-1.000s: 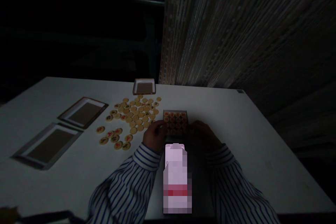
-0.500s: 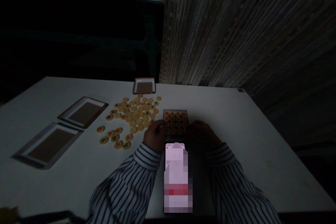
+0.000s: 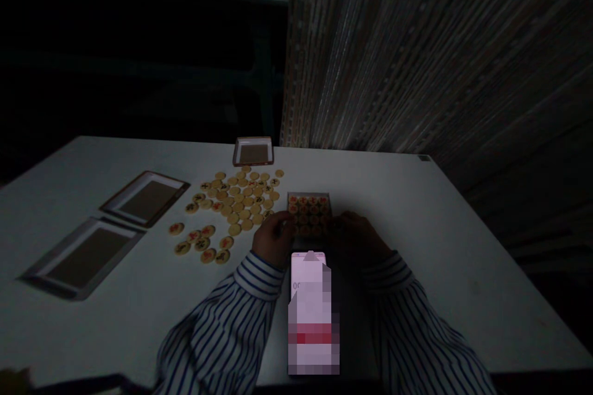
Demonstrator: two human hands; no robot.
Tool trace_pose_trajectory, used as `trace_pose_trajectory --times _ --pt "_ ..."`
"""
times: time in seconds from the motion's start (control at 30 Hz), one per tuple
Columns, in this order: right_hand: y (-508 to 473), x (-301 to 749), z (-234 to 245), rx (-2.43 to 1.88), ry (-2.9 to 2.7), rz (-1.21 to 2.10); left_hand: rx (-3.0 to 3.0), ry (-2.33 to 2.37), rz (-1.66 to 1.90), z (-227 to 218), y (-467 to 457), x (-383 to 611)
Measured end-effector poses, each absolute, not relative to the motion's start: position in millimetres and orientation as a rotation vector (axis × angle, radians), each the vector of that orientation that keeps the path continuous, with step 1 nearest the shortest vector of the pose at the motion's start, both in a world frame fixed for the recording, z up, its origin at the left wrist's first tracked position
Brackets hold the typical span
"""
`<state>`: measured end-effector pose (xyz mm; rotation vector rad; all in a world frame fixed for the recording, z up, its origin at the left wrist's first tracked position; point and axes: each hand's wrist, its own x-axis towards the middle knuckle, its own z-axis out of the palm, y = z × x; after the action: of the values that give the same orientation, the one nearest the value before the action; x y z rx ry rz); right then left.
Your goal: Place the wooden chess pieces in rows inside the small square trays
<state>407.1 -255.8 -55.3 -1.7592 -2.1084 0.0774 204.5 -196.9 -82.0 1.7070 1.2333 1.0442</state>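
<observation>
A small shallow box (image 3: 309,195) stands in front of me, filled with rows of round Chinese chess pieces (image 3: 314,220). The red characters show on the farther rows; nearer ones are in shadow. My left hand (image 3: 273,238) is closed with its curled fingers at the box's left edge. Against the right edge rests my right hand (image 3: 361,236), closed too, though its fingertips are dark. Left of the box many loose Chinese chess pieces (image 3: 238,207) lie spread on the white table (image 3: 440,271), some face up with red or black characters.
A lit phone (image 3: 309,302), its screen partly blurred out, lies between my forearms. Two shallow trays, one brown-rimmed (image 3: 124,188) and one pale-rimmed (image 3: 37,271), lie at the left. Another small tray (image 3: 236,153) is at the far edge. A bead-like curtain (image 3: 370,43) hangs behind the table.
The view has shifted very slightly. Both hands stay at the sides of the box, and the pieces look unmoved.
</observation>
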Motion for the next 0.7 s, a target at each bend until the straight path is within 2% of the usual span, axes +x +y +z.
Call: trace_pose_trajectory --times 0.7 --pt "-257.0 406.4 -53.8 -1.802 -2.119 0.091 1.715 1.252 0.989 -79.0 -197.3 204.2"
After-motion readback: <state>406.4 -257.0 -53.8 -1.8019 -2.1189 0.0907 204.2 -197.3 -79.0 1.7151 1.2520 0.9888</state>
